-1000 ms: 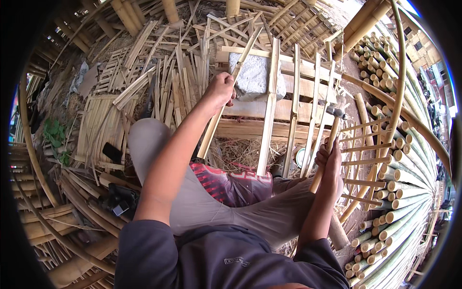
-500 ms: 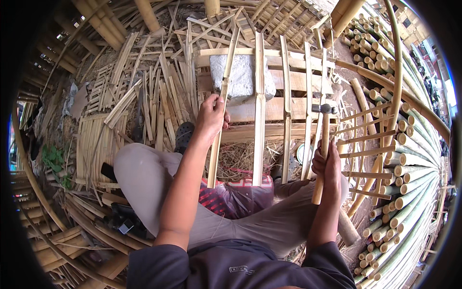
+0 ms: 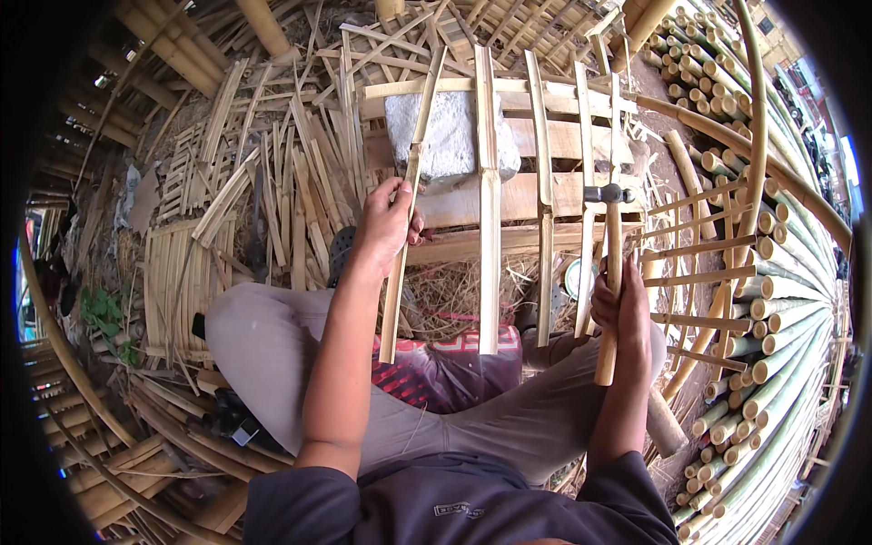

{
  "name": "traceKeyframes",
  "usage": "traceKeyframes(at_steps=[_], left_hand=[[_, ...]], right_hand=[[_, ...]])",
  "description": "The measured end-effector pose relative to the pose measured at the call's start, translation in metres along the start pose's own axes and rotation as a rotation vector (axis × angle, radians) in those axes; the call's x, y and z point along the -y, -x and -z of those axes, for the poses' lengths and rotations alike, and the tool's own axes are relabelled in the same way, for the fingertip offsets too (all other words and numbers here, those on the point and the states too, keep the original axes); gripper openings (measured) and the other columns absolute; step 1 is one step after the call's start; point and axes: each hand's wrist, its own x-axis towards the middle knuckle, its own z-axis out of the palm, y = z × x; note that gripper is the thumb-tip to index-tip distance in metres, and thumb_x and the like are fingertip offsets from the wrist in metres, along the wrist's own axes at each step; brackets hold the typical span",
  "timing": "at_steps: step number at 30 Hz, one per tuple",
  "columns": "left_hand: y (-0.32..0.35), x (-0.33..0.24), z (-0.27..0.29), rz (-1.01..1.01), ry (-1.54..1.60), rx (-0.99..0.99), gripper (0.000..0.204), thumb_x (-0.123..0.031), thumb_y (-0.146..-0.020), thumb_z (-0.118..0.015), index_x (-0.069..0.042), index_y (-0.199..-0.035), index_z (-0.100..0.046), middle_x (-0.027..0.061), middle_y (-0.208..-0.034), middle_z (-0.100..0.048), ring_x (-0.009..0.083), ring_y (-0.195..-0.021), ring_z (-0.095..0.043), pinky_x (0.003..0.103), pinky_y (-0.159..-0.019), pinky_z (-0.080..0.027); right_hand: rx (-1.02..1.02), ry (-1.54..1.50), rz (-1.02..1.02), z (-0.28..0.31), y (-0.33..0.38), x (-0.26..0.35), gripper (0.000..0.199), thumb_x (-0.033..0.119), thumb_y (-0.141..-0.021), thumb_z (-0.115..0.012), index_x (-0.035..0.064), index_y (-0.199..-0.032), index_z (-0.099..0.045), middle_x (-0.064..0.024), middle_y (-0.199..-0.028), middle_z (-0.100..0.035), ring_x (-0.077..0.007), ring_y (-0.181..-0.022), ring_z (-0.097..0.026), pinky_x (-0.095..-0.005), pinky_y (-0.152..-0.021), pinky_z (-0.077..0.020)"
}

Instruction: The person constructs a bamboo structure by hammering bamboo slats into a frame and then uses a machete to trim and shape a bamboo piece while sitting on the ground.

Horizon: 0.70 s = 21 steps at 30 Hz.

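My left hand (image 3: 389, 227) is closed round a split bamboo strip (image 3: 415, 163), leftmost of several lying lengthwise in front of me. The strip's far part passes over a pale stone block (image 3: 445, 136) on wooden slats (image 3: 454, 208). Just right of it, another bamboo strip (image 3: 488, 186) lies across the stone, with no hand on it. My right hand (image 3: 621, 300) grips the wooden handle of a hammer (image 3: 614, 245) above my right knee. The hammer's dark metal head points away from me, near the rightmost strips.
Cut bamboo poles (image 3: 772, 318) are stacked along the right side. A slatted bamboo frame (image 3: 695, 272) stands between them and my right hand. Loose bamboo pieces (image 3: 291, 200) litter the ground on the left. A short round bamboo length (image 3: 668, 424) lies by my right leg.
The whole view has shifted slightly. Both hands keep their grips, the left on the bamboo strip and the right on the hammer, with little movement against the stone and slats.
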Motion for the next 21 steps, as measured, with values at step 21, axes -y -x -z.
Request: traceKeyframes(at_steps=[21], left_hand=[[-0.0004,0.0081,-0.0066,-0.024,-0.049,-0.043,0.026,-0.030,-0.105,-0.047,-0.006,-0.106,-0.057,0.0015,-0.062,-0.053,0.0084,-0.047,-0.046,0.025,-0.045,-0.041]], right_hand=[[0.051,-0.008,0.019,0.0043,0.0004,-0.0005,0.042,0.048,-0.104,-0.031,0.0108,-0.099,-0.050,0.0051,-0.057,-0.038,-0.0050,-0.040,-0.031,-0.0224,-0.038,-0.0265]])
